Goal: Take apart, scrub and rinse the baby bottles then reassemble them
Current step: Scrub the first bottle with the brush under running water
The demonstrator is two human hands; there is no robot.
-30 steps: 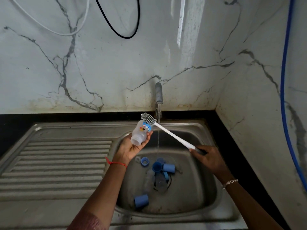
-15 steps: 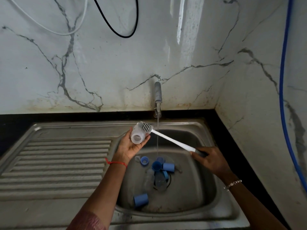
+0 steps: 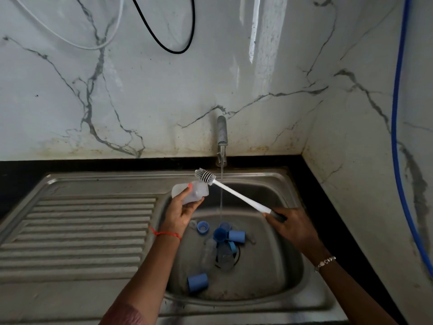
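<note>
Currently: left hand [image 3: 180,214] clamps the bottle [image 3: 196,191] sideways over the sink [image 3: 311,289] at 11 o'clock, presumably to take the brush [image 3: 239,195]. Right hand [image 3: 293,228], at 3 o'clock, is wrapped round the handle. Bristles are outside the bottle, beside the tap [image 3: 222,137] stream.

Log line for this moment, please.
stage: scrub | left hand: holds bottle sideways | right hand: grips brush handle | brush head: outside bottle | tap: running | sink: blue caps loose

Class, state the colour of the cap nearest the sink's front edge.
The cap is blue, shown best in the head view.
</note>
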